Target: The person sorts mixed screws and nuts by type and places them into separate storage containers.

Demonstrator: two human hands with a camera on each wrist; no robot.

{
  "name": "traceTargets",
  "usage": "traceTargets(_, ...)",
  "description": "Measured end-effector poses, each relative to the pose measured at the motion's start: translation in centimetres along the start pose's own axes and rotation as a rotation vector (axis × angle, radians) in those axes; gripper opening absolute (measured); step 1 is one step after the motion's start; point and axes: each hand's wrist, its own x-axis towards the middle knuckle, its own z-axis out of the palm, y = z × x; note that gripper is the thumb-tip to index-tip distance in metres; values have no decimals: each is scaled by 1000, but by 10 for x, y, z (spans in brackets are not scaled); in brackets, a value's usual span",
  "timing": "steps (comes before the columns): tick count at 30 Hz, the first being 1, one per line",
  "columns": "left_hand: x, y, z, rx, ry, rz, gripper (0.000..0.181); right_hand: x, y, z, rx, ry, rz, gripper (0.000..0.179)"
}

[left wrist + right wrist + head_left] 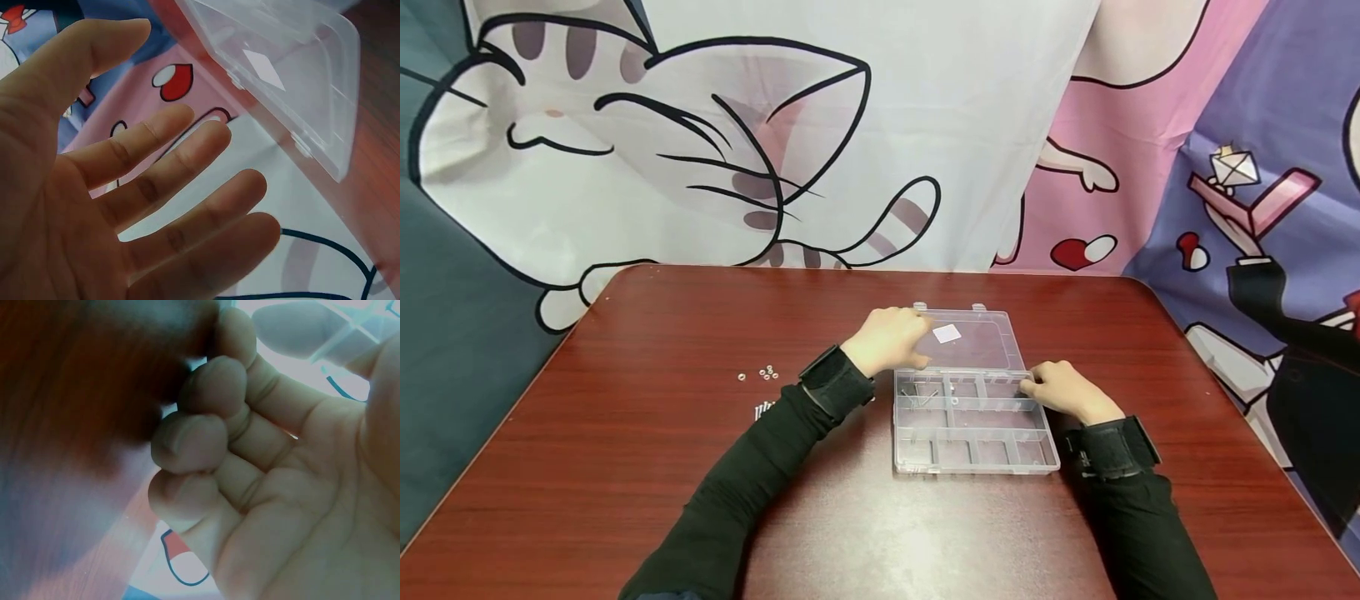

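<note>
A clear plastic compartment box (pixel 975 457) stands on the table with its lid (pixel 977 346) folded back, a white label on it. Thin metal pieces (pixel 917 393) lie in a far-left compartment. My left hand (pixel 887 340) is over the lid's left edge near the hinge. In the left wrist view, its fingers (pixel 206 212) are spread and hold nothing, with the lid beyond them. My right hand (pixel 1066 390) grips the box's right side near the far corner, thumb at the rim. Up close, its fingers (pixel 190 444) curl in along the box edge.
Several small nuts (pixel 767 372) lie on the reddish-brown table (pixel 647 467) left of the box. Nearer, a few small screws (pixel 763 409) are partly hidden behind my left sleeve. A printed cartoon cloth (pixel 970 167) hangs behind the table's far edge.
</note>
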Motion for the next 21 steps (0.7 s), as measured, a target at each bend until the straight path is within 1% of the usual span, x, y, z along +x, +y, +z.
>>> traceTargets(9, -16, -23, 2, -12, 6, -71, 35, 0, -1, -1, 1, 2, 1, 32)
traceTargets(15, -30, -42, 5, -54, 2, -126, 36, -1, -2, -1, -2, -1, 2, 31)
traceTargets(21, -44, -59, 8, -90, 23, -182, 38, -1, -2, -1, -4, -1, -6, 31)
